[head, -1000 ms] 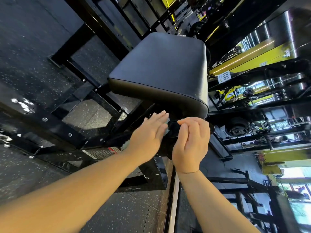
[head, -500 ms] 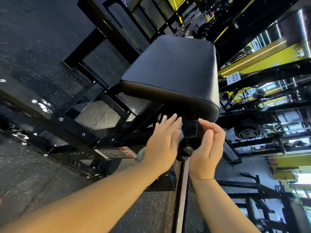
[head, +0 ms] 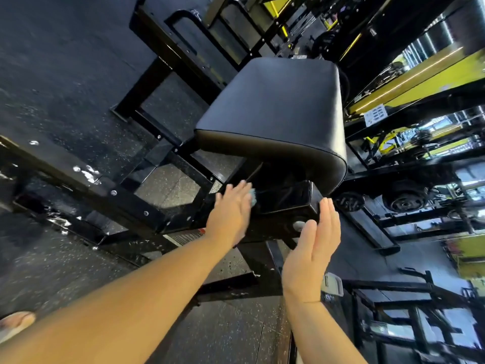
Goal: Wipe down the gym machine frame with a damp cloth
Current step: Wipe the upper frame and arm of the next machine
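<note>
a: what's changed since a moment ago?
b: the right hand (head: 312, 248) has come off the black frame block (head: 286, 198) and opened; the left hand (head: 231, 214) has slid further left along it.
a: any writing?
b: a red-and-white warning label (head: 183, 236) on the lower bar and a white sheet (head: 375, 115) at the right, both too blurred to read.
a: and the hands?
b: left arm stretched forward, palm flat, pressing the pale blue cloth (head: 252, 197) against the block's left face under the seat pad (head: 278, 109). right hand is edge-on, fingers straight, empty, just beside the block's corner.
</note>
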Tool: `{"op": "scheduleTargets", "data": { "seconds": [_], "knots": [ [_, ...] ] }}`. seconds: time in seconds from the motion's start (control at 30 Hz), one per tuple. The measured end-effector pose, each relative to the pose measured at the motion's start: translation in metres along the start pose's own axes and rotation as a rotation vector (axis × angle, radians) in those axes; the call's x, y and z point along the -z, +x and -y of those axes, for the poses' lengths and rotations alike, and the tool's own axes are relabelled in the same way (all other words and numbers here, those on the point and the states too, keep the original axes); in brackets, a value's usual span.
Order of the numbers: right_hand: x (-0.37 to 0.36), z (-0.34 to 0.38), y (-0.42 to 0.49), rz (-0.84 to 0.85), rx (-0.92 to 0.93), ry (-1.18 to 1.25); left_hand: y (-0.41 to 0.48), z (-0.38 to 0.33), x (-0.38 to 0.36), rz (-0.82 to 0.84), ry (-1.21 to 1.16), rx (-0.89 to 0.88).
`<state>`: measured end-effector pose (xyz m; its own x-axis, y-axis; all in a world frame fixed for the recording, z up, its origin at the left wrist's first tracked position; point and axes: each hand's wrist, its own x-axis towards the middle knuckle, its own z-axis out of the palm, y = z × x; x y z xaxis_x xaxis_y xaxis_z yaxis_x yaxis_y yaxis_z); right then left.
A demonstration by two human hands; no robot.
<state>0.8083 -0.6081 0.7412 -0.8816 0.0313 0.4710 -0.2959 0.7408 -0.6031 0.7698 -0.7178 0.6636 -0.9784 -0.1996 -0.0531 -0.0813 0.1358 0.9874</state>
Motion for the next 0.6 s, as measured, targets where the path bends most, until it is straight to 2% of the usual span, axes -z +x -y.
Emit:
{"op": "scheduleTargets", "data": {
  "seconds": [0.07,0.13,0.27,0.43,0.5,0.6],
  "knots": [
    [-0.008,-0.002,-0.016,0.003,-0.003,-0.072,0.007,0.04,0.006,0.074,-0.01,0.185],
    [-0.015,0.0,-0.04,0.081,-0.031,-0.016,0.006,0.067,0.009,0.083,-0.032,0.287],
    [-0.024,-0.01,-0.081,0.283,-0.01,-0.013,-0.017,0.077,0.008,0.069,-0.136,0.282],
    [-0.039,-0.04,-0.072,0.274,0.033,-0.163,0.016,0.084,0.013,0.061,-0.06,0.347],
    [-0.037,-0.049,-0.075,0.328,0.081,-0.216,0.023,0.084,0.014,0.09,-0.059,0.371],
    [-0.027,-0.059,-0.077,0.401,0.087,-0.206,-0.001,0.081,0.007,0.037,-0.072,0.345]
  ]
}}
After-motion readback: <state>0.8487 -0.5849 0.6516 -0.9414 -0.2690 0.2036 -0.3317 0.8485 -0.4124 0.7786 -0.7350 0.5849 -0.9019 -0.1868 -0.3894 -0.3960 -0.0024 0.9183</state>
